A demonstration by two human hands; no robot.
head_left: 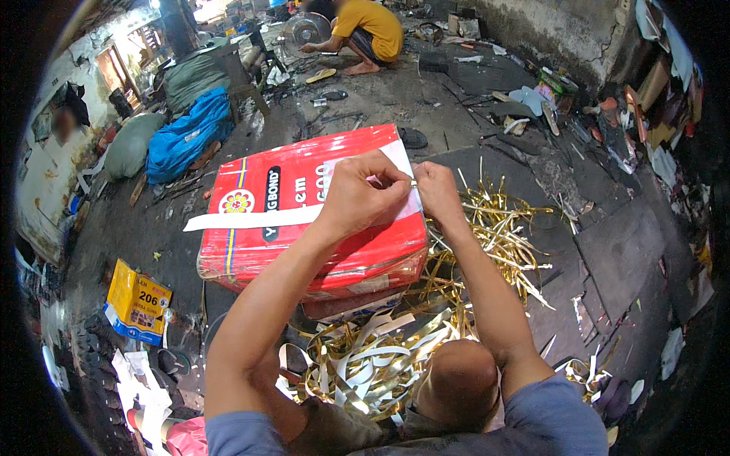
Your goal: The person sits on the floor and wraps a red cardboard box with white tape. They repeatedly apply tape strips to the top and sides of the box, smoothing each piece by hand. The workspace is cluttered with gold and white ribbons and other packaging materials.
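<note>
Both my hands meet above the right end of a red cardboard box [304,262]. My left hand [365,190] is closed in a pinch, thumb and forefinger pressed together. Close beside it, my right hand [437,186] is curled shut. A small gold strip end [413,183] shows between the fingertips of both hands; most of it is hidden. Across the box top lies a flat white strip [251,220]. It runs from past the left edge to beneath my left wrist, where I lose sight of it.
Gold strips [494,243] lie heaped right of the box, and white and gold strips [372,361] pile up by my knee. A yellow carton piece [138,302] rests at left. Beyond are a blue sack [190,137], scattered scraps and a crouching person in yellow [372,30].
</note>
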